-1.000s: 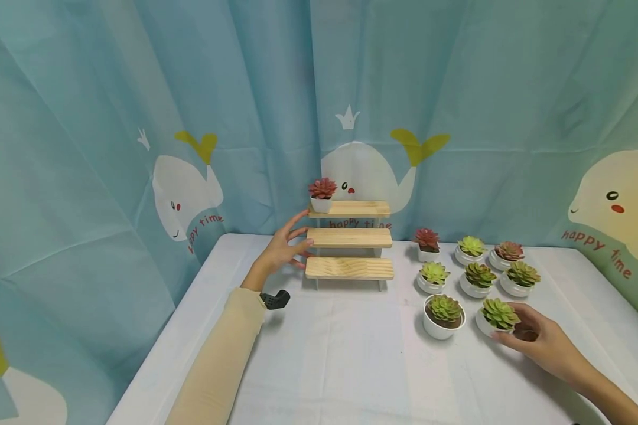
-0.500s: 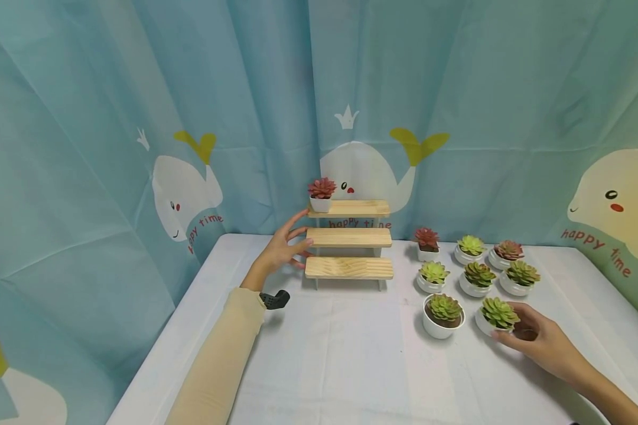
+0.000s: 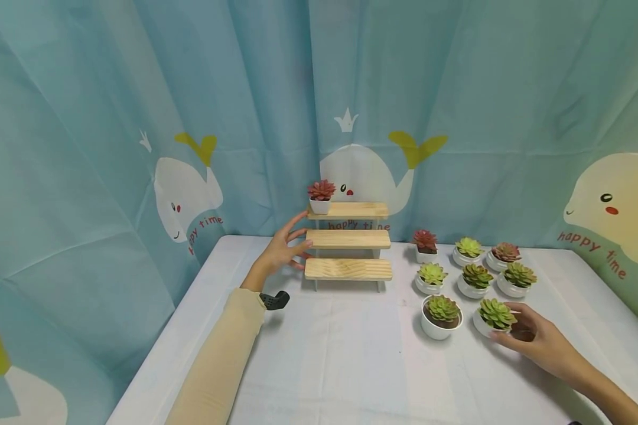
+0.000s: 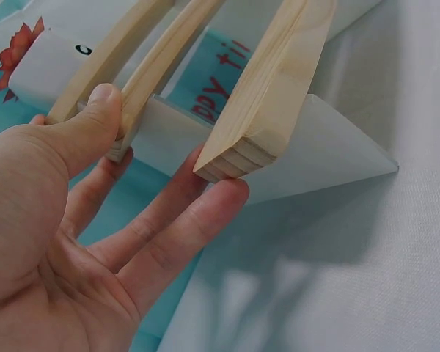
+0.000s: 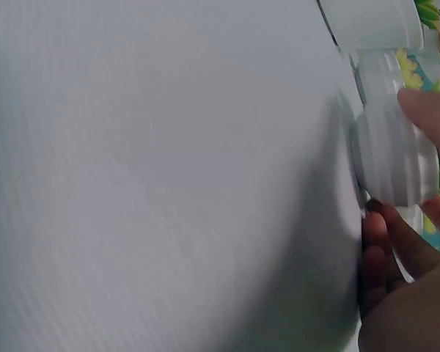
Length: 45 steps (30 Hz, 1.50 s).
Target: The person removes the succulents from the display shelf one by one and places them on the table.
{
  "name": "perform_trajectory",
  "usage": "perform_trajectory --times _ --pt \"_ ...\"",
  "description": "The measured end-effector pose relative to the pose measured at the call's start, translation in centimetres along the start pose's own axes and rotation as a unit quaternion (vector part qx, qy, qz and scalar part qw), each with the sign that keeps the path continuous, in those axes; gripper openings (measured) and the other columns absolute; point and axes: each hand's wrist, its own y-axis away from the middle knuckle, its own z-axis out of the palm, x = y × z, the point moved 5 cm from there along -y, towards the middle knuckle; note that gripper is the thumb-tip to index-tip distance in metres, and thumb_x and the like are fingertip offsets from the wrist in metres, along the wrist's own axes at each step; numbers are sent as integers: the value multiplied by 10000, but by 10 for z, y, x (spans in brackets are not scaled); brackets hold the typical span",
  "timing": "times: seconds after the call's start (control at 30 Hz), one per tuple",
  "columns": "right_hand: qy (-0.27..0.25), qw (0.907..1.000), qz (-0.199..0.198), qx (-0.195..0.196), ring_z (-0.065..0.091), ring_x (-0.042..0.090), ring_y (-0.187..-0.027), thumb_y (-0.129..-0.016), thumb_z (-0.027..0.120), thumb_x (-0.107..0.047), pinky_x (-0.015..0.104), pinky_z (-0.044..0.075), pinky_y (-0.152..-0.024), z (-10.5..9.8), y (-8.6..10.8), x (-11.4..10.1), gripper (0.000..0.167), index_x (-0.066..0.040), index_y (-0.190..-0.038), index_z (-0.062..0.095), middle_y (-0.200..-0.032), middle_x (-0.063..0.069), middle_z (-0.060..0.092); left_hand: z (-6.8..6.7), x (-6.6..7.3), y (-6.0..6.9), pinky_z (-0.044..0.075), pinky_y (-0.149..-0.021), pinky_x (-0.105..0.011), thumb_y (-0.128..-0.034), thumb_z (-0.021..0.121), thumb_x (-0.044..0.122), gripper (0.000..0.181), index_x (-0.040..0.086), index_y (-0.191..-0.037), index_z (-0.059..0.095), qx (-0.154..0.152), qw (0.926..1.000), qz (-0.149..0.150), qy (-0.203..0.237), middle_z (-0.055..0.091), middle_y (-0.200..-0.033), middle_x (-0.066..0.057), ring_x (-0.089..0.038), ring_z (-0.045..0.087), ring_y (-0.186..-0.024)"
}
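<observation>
A three-tier plant stand (image 3: pixel 348 239) with pale wooden planks stands at the back middle of the table. On its left end my left hand (image 3: pixel 279 251) rests; in the left wrist view the thumb (image 4: pixel 95 121) lies on the middle plank and the fingers touch the plank ends. A red succulent in a white square pot (image 3: pixel 321 198) sits at the left of the top tier. At the right front, my right hand (image 3: pixel 539 342) grips a green succulent in a round white pot (image 3: pixel 493 317), thumb and fingers around its side. The pot's white wall (image 5: pixel 396 154) shows in the right wrist view.
Several potted succulents stand close behind the gripped one, among them a red one (image 3: pixel 425 245) and a dark green one (image 3: pixel 475 280). A larger white pot (image 3: pixel 441 319) is just left of it. A blue whale-print curtain (image 3: pixel 276 118) hangs behind the table.
The head view has shifted very slightly. Both hands stay where they were, on the stand and the potted succulent.
</observation>
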Motion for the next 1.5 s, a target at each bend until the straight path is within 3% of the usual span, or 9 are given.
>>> perform_trajectory --times 0.17,0.4,0.73,0.93,1.03,1.2,1.3,1.4,1.5 --pt "-290 9990 -277 -175 573 -96 -937 -927 794 -157 186 556 -743 -4 -1 -1 702 59 -1453 382 -1297 358 582 -1 -4 -1 623 -694 -580 -1006 697 163 778 445 -1608 294 46 10000 -58 22 257 -1663 -194 -448 587 -1270" --pt "-551 9965 -565 -285 610 -48 -945 -925 779 -80 205 576 -738 -9 -1 -1 686 43 -1455 361 -1326 368 534 -1 -5 -1 620 -697 -590 -1009 693 163 772 437 -1610 294 61 10000 -75 -13 266 -1658 -200 -451 631 -1204" --pt "-412 9960 -749 -248 633 -22 -941 -914 790 -76 224 584 -718 -15 -2 -3 710 13 -1473 362 -1337 355 522 0 -2 -2 609 -724 -618 -1014 687 170 774 422 -1620 277 28 10000 -9 -78 260 -1659 -208 -476 613 -1218" --pt "-325 9948 -834 -479 666 24 -968 -930 767 -64 251 584 -710 -26 -2 -6 723 -63 -1518 346 -1319 243 554 -1 -2 -2 621 -689 -585 -1006 697 173 770 443 -1607 298 126 9998 -65 -106 283 -1654 -191 -432 667 -1149" --pt "-319 9940 -882 -570 656 -8 -992 -942 752 -63 252 581 -710 -33 -1 -8 721 -108 -1535 344 -1316 31 592 -2 -2 -2 628 -667 -557 -1004 700 174 770 458 -1599 304 157 9998 -86 -123 293 -1651 -180 -413 685 -1117" --pt "-206 9933 -1016 -506 647 -22 -999 -937 753 -55 254 582 -710 -46 -1 -14 733 -83 -1541 338 -1262 -263 544 -2 -1 -2 630 -658 -547 -1006 698 179 766 461 -1598 303 137 9998 -75 -125 293 -1651 -179 -421 691 -1096" --pt "-27 9938 -1036 -412 655 -6 -984 -928 769 -70 253 583 -702 -52 -3 -18 743 -52 -1531 336 -1275 -223 562 -2 -1 -2 629 -662 -551 -1007 696 177 766 456 -1601 301 126 9998 -66 -120 288 -1653 -183 -425 683 -1115" --pt "109 9939 -1045 -341 664 14 -963 -916 788 -81 254 584 -688 -57 -6 -21 737 -36 -1506 348 -1296 -80 594 -1 -2 -2 629 -661 -551 -1007 696 174 766 456 -1600 301 119 9999 -60 -92 278 -1656 -189 -426 662 -1159" --pt "176 9932 -1115 -276 671 29 -944 -906 796 -73 250 583 -677 -62 -9 -25 731 -38 -1491 358 -1284 -142 588 -1 -2 -2 630 -658 -548 -1009 693 175 767 447 -1605 295 87 9999 -38 -73 272 -1657 -195 -438 656 -1164"
